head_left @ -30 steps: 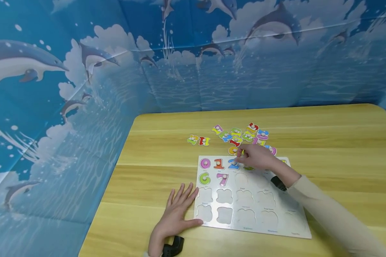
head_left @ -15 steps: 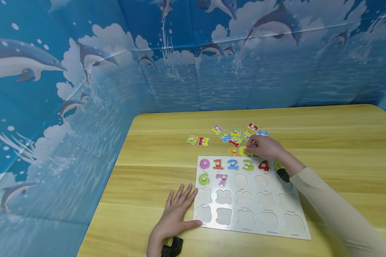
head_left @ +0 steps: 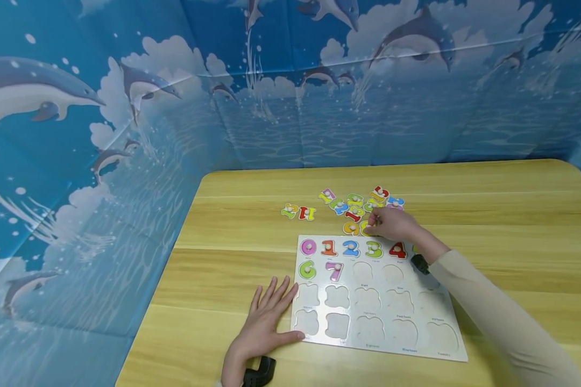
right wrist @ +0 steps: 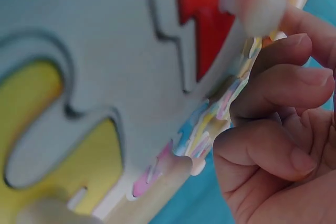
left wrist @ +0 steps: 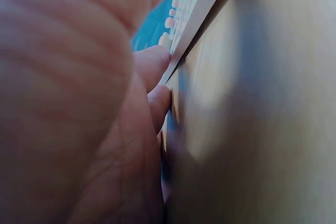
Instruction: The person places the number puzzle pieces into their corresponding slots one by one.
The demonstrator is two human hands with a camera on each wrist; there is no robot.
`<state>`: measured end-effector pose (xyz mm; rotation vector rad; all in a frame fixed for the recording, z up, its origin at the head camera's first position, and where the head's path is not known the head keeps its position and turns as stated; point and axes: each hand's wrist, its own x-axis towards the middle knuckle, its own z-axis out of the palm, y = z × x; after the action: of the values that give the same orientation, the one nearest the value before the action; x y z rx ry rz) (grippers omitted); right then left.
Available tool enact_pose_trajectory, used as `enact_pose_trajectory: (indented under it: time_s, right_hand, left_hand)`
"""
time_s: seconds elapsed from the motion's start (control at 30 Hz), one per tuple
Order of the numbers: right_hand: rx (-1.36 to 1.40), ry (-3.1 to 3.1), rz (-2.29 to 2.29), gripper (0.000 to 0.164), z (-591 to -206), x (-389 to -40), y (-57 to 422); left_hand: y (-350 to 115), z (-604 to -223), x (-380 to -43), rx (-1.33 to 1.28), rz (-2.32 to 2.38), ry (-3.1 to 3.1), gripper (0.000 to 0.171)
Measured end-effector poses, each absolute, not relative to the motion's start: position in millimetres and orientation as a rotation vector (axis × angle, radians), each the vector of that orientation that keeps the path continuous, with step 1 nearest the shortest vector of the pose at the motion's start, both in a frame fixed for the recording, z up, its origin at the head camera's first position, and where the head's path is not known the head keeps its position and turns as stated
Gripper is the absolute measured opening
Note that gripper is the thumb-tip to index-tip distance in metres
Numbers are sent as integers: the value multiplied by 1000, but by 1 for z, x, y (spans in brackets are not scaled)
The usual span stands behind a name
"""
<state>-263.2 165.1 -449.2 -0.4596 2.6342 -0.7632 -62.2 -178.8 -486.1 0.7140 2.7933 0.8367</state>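
The white number puzzle board [head_left: 352, 301] lies on the table, with pegged pieces 0 to 7 in its upper cutouts. My left hand [head_left: 266, 322] rests flat beside it, fingers spread, fingertips and thumb at its left edge. Just beyond the top edge, my right hand [head_left: 394, 223] pinches a yellow number piece [head_left: 365, 228], which the fingertips partly cover. An orange 9 [head_left: 351, 228] lies right beside that piece. In the right wrist view, the fingers [right wrist: 278, 85] are curled above the far edge, past the red 4 [right wrist: 205, 19] and a yellow piece [right wrist: 89, 171].
Several loose number pieces [head_left: 355, 200] lie heaped behind the board. A green-and-yellow piece [head_left: 289, 210] and a red-and-yellow 11 [head_left: 307, 213] sit to their left. A blue dolphin-print cloth [head_left: 271, 118] hangs behind the wooden table [head_left: 232, 226].
My right hand went from above the 2 and 3 on the board to the loose pieces behind it, then slightly down onto the yellow piece. My left hand stayed in place.
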Motion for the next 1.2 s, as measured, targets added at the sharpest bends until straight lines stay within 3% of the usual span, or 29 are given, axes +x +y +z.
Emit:
enact_pose_trajectory:
  time_s: [0.67, 1.2]
  right_hand:
    - [-461, 2669, -820, 24, -436, -248, 168]
    - [-628, 2556, -746, 23, -430, -198, 151]
  left_hand:
    - [-180, -484, -64, 712, 829, 2782, 90]
    - [-181, -485, -63, 718, 829, 2784, 91]
